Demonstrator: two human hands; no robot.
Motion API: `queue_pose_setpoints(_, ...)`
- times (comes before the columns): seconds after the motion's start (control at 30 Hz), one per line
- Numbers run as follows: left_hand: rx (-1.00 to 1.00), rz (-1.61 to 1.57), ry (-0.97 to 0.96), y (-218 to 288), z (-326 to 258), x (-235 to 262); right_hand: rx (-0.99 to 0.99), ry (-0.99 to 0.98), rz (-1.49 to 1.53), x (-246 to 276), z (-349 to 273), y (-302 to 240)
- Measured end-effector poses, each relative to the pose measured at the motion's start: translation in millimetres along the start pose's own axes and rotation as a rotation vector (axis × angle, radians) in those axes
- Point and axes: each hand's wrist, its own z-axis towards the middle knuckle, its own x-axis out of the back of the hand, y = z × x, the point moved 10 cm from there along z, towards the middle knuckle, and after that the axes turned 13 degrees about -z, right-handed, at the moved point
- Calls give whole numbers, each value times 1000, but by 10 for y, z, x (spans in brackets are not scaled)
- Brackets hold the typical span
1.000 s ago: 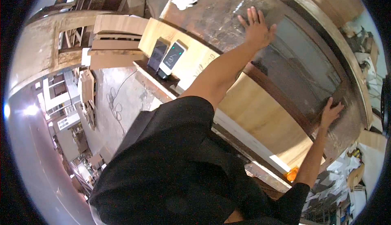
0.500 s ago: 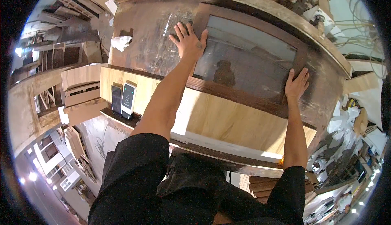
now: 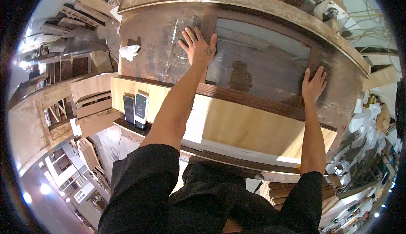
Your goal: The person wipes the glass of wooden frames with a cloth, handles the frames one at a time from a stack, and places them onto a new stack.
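A dark brown wooden frame (image 3: 220, 92) with a glass pane (image 3: 258, 64) lies flat on a worn brown worktable (image 3: 156, 52). My left hand (image 3: 198, 47) presses flat, fingers spread, on the frame's left upright. Flat on the frame's right upright rests my right hand (image 3: 314, 84), fingers spread too. Neither hand holds anything. A pale wooden board (image 3: 237, 124) lies under the frame's near edge.
Two phones (image 3: 136, 108) stand side by side on the pale board's left end. A crumpled white rag (image 3: 129, 52) lies on the table's left part. Stacked timber and frames (image 3: 80, 103) fill the left; boxes and cables (image 3: 338, 9) sit at the far right.
The view has swung so the table sits more centred and level. Both hands stay flat on the frame's two uprights.
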Motion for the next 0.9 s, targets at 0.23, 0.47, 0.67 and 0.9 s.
queue_pose_setpoints(0.23,8,37,-8,50,36,-47,-23,11,12,-96,60,110)
queue_pose_setpoints(0.47,-15,-5,-19,101,21,-95,-45,36,51,-134,50,208)
queue_pose_setpoints(0.67,-67,-41,4,48,18,-117,-38,67,69,-198,47,253)
queue_pose_setpoints(0.9,-61,-67,2,10,11,-105,-5,112,154,-251,71,207)
